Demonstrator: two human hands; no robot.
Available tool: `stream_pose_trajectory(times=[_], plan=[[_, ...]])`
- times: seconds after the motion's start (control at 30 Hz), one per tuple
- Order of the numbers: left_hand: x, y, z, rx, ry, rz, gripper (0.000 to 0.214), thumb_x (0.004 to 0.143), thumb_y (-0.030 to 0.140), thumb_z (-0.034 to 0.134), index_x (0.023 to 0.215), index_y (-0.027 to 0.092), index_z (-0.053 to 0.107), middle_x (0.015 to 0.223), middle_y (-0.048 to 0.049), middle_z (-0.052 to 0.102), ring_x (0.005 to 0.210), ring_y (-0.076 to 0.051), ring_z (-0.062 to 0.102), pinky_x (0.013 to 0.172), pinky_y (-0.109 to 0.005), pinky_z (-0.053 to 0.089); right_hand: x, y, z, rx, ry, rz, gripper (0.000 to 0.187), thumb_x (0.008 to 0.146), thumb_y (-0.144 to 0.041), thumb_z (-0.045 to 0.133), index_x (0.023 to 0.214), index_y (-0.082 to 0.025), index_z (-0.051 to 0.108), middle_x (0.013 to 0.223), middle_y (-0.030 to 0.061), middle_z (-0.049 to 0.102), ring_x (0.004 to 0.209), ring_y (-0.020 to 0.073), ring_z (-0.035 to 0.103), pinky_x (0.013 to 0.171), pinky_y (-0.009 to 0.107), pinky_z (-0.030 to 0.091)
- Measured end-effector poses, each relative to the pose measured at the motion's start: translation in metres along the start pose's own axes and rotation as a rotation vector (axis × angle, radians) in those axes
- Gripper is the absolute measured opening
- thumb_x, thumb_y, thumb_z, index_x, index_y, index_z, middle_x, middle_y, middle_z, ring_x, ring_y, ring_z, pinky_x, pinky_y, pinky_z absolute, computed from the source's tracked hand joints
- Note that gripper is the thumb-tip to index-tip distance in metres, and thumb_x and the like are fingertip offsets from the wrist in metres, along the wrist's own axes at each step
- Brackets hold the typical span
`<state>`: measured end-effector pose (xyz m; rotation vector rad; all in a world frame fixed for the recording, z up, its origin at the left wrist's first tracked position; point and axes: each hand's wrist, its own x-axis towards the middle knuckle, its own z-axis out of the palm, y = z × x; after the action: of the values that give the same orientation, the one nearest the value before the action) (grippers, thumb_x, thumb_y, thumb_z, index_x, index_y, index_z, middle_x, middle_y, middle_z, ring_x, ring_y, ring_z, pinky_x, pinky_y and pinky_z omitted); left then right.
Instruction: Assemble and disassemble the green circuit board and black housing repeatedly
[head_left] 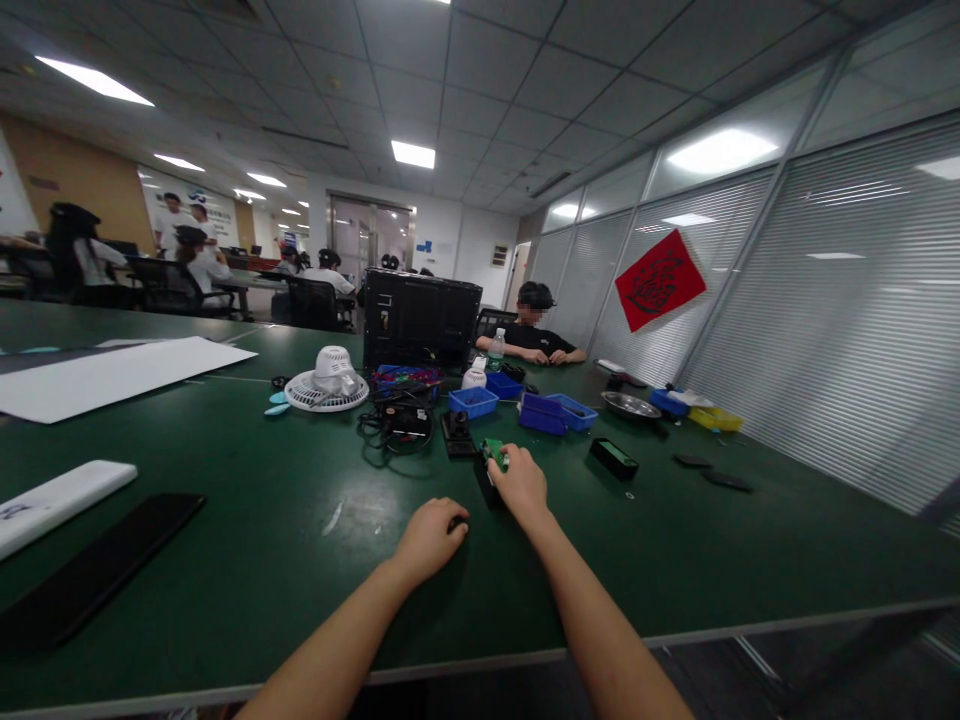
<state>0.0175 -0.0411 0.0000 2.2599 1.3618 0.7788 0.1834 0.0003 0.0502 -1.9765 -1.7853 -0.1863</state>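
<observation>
My right hand [520, 484] pinches a small green circuit board [493, 451] in the middle of the table. Under that board and my fingers sits a black case [486, 488], partly hidden by the hand. My left hand [431, 540] rests on the table to the left, its fingers curled. Something dark and small shows between its thumb and forefinger, too little of it to name. Just beyond the right hand stands a black device on a flat base [457, 435]. Farther right lies another open black case [614, 458] with green inside.
Blue trays [472, 402], a cable bundle with a black adapter [405, 425], a white fan part [328, 385] and a large black panel [422, 315] stand farther back. A metal dish [631, 405] is right. A person [529, 335] sits across the green table [300, 590].
</observation>
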Motion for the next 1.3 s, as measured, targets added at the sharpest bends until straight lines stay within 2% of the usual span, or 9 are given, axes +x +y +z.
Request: stream_pose_trajectory(times=[0.6, 0.93, 1.13, 1.3], plan=[[0.001, -0.002, 0.002, 0.016, 0.009, 0.015, 0.025, 0.076, 0.024, 0.048, 0.094, 0.021, 0.064, 0.095, -0.0017, 0.064, 0.088, -0.016, 0.055, 0.083, -0.028, 0.039, -0.002, 0.004, 0.010, -0.006, 0.022, -0.039, 0.028, 0.081, -0.040, 0.047, 0.100, -0.021, 0.055, 0.093, 0.0051, 0.056, 0.079, 0.0175, 0.056, 0.064, 0.026, 0.037], [0.001, -0.004, 0.004, 0.015, 0.028, 0.011, 0.024, 0.075, 0.023, 0.049, 0.094, 0.021, 0.064, 0.093, -0.0014, 0.064, 0.084, -0.015, 0.055, 0.081, -0.027, 0.040, -0.005, 0.004, 0.019, -0.037, 0.028, -0.080, 0.028, 0.082, -0.039, 0.047, 0.100, -0.019, 0.054, 0.095, 0.0077, 0.054, 0.090, 0.0192, 0.051, 0.070, 0.027, 0.038], [0.000, -0.001, 0.001, 0.002, 0.024, 0.011, 0.024, 0.075, 0.023, 0.049, 0.093, 0.020, 0.064, 0.094, -0.0018, 0.064, 0.086, -0.016, 0.055, 0.082, -0.027, 0.040, -0.013, 0.001, 0.019, -0.105, 0.038, -0.075, 0.032, 0.083, -0.045, 0.045, 0.102, -0.020, 0.052, 0.098, 0.0094, 0.051, 0.093, 0.0217, 0.048, 0.066, 0.027, 0.039], [0.000, -0.003, 0.002, 0.011, 0.030, 0.019, 0.023, 0.076, 0.023, 0.049, 0.093, 0.021, 0.064, 0.094, -0.0018, 0.064, 0.086, -0.016, 0.056, 0.082, -0.028, 0.041, -0.015, 0.002, 0.019, -0.069, 0.011, -0.077, 0.033, 0.084, -0.045, 0.044, 0.105, -0.020, 0.051, 0.100, 0.0088, 0.050, 0.091, 0.0202, 0.050, 0.067, 0.027, 0.040]])
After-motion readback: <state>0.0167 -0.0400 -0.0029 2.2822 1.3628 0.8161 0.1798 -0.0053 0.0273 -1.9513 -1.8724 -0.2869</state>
